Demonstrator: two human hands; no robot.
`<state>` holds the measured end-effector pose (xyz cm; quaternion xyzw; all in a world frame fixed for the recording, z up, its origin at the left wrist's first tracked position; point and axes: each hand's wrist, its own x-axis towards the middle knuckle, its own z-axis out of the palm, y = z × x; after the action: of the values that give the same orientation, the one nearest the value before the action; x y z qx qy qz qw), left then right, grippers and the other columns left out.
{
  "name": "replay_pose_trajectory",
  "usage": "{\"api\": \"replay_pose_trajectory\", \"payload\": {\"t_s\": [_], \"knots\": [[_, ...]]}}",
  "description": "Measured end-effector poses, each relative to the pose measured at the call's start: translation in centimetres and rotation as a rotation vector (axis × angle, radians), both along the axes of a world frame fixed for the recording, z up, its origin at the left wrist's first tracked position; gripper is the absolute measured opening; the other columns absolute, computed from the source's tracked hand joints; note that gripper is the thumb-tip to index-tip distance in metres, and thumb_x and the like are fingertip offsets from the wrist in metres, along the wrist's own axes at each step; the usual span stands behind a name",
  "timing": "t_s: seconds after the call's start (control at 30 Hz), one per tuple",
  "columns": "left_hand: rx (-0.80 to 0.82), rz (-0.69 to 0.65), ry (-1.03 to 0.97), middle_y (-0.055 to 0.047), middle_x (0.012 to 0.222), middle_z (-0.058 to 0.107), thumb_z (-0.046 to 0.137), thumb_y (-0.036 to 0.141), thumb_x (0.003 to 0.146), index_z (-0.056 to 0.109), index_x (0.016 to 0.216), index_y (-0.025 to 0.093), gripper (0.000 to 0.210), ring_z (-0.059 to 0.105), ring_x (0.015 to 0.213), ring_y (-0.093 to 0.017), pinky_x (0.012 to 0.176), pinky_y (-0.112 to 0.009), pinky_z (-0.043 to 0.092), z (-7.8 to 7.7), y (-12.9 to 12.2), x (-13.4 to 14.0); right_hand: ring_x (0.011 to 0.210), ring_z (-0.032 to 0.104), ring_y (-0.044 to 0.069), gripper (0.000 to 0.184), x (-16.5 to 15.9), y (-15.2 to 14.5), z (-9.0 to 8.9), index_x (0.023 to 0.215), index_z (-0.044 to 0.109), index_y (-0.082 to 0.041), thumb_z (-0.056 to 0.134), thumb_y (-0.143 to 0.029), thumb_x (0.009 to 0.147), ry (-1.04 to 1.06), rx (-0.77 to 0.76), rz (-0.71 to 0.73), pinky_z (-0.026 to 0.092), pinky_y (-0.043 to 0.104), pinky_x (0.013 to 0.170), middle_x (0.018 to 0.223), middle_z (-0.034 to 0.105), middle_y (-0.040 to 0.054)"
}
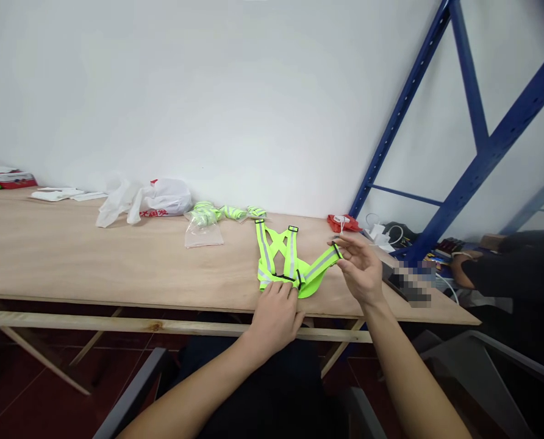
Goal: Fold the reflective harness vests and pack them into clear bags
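A neon-yellow reflective vest (279, 244) with silver stripes and black buckles lies on the wooden table (130, 262) in front of me. Its shoulder straps point toward the wall. My left hand (279, 308) rests on the vest's lower edge, fingers laid over the waistband. Out to the right, my right hand (361, 268) pinches the end of a side strap (320, 266) at its black buckle, lifting it off the table at a slant. Part of the waistband is hidden under my left fingers.
Behind the vest lie bagged yellow-green bundles (230, 211), a clear plastic bag (203, 236) and a white plastic bag (169, 196). A red item (344, 222) sits near the blue metal rack (402, 110). At the far right, another person's arm (464, 268) shows.
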<state>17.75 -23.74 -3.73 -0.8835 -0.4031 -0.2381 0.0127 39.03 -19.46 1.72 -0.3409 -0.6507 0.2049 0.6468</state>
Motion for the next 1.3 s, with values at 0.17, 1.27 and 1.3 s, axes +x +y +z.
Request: {"api": "replay_pose_trajectory", "payload": {"t_s": [0.17,1.27,1.3], "knots": [[-0.02,-0.084,-0.009,-0.014,0.113,0.063,0.059,0.033,0.091,0.062,0.107,0.016,0.023,0.055,0.111,-0.032,0.097,-0.045,0.047,0.2,0.3,-0.6,0.094,0.066,0.024,0.054,-4.9,0.3,1.6,0.111,0.059,-0.026,0.085,-0.046,0.067,-0.059,-0.063,0.163,0.057,0.036,0.074,0.111,0.066,0.0095],[0.207,-0.122,-0.588,-0.006,0.088,0.07,0.049,0.021,0.096,0.064,0.089,0.021,0.017,0.062,0.09,-0.021,0.083,-0.033,0.049,0.6,2.1,-7.4,0.08,0.061,0.014,0.047,-13.5,6.0,-3.7,0.11,0.065,-0.017,0.072,-0.011,0.064,-0.333,-0.554,0.641,0.05,0.028,0.076,0.09,0.067,0.0008],[0.181,-0.106,-0.579,-0.005,0.088,0.069,0.049,0.022,0.096,0.064,0.088,0.021,0.017,0.062,0.089,-0.021,0.082,-0.033,0.048,0.5,2.2,-7.7,0.078,0.061,0.014,0.048,-13.6,6.1,-3.9,0.111,0.065,-0.017,0.069,-0.008,0.064,-0.389,-0.534,0.61,0.049,0.027,0.074,0.085,0.066,-0.0006]]}}
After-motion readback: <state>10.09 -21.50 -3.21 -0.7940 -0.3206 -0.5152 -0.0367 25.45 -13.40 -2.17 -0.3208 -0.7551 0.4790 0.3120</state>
